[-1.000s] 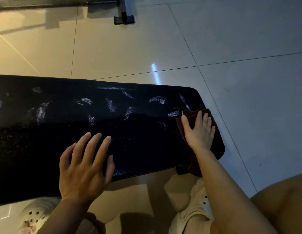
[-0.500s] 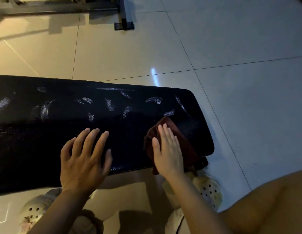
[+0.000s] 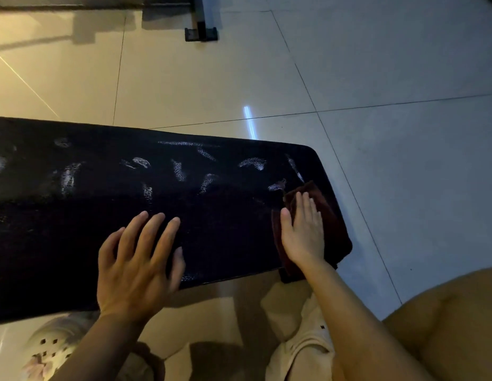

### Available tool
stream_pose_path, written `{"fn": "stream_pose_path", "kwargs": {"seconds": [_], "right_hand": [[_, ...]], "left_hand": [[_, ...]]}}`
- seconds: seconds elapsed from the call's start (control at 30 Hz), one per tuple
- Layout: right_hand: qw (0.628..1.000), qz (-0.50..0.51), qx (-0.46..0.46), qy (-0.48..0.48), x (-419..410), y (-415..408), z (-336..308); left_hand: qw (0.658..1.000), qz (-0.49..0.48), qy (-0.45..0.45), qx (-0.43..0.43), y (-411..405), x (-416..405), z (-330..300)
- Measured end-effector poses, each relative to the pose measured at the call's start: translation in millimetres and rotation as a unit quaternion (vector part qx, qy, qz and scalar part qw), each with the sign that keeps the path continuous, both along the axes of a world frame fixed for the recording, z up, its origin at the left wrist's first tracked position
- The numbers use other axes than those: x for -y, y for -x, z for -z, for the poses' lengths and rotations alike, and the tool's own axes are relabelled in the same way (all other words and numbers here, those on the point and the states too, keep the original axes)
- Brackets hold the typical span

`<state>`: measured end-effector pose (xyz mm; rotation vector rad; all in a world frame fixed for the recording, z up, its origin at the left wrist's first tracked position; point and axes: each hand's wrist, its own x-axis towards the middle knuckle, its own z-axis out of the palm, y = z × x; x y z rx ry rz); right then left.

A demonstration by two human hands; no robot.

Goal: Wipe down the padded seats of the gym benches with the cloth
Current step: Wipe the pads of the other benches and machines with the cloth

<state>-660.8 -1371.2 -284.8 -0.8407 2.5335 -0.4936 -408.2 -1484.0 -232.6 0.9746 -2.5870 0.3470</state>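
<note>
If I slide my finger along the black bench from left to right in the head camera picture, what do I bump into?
White scuff marks → left hand resting flat on the padded seat → right hand pressing the dark red cloth → the seat's rounded end, then floor tiles.

The floor (image 3: 184, 86) is large glossy tiles with thin dark joints, lit warm yellow on the left and cooler grey on the right. A short bright streak (image 3: 249, 122) (a reflected light) lies on 1 tile. At the top edge stands a dark metal frame foot (image 3: 201, 33), casting a shadow.
</note>
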Motion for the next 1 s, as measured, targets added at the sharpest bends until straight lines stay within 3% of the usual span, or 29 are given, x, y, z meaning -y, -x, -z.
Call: {"fn": "stream_pose_path", "kwargs": {"seconds": [0.13, 0.27, 0.43, 0.57, 0.67, 0.77, 0.9, 1.0], "right_hand": [[0.993, -0.104, 0.022, 0.055, -4, -78, -18], [0.989, -0.132, 0.019, 0.065, -10, -67, -14], [0.999, -0.025, 0.024, 0.023, -10, -24, -5], [0.998, -0.027, 0.044, 0.027, -8, -17, -3], [0.988, 0.003, 0.113, 0.104, -10, -14, -9], [0.946, 0.115, 0.203, 0.225, -17, -10, -16], [0.959, 0.181, -0.016, 0.219, -25, -9, -9], [0.968, 0.204, -0.026, 0.143, -27, 2, -3]], "left_hand": [[1.000, -0.012, -0.001, 0.008, 2, -2, -3], [1.000, -0.017, -0.013, 0.001, 3, -4, -6], [1.000, -0.009, -0.002, -0.005, 1, -3, -3], [1.000, -0.003, 0.000, 0.011, 0, -1, -2], [0.999, -0.005, -0.022, 0.033, 0, -2, -5], [0.997, 0.028, -0.049, 0.048, 10, -6, -14], [0.980, 0.142, -0.126, 0.062, 72, -30, -24], [0.946, 0.174, -0.236, 0.139, 122, -41, -16]]}}
